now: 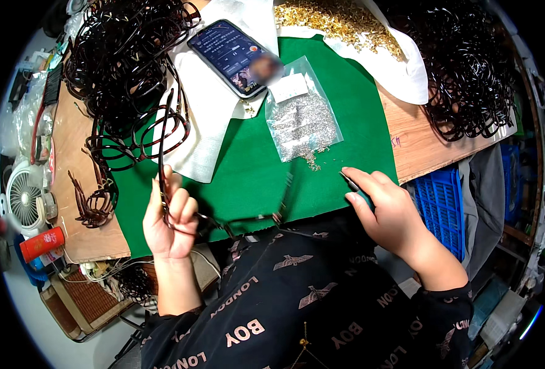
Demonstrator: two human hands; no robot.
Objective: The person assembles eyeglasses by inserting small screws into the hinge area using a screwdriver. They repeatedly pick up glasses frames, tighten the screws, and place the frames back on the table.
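My left hand [172, 224] is closed around a dark eyeglass frame [164, 141], with one slim temple standing upright above the fingers. The rest of the frame stretches to the right over my lap and is smeared by motion. My right hand [386, 209] pinches a slim dark tool [353, 186] between thumb and fingers; its exact kind is not clear. Beyond that hand, a clear plastic bag [303, 120] of tiny silver metal pieces lies on the green cloth [248, 147]. Some loose silver pieces [313, 161] spill from its near end.
A large heap of dark eyeglass frames [121, 61] fills the far left, another dark glossy heap [469, 80] the far right. Between them are a phone [226, 52] and small gold metal pieces [346, 24] on white sheeting. A white fan [25, 195] and red can [42, 243] stand left; a blue crate [440, 212] right.
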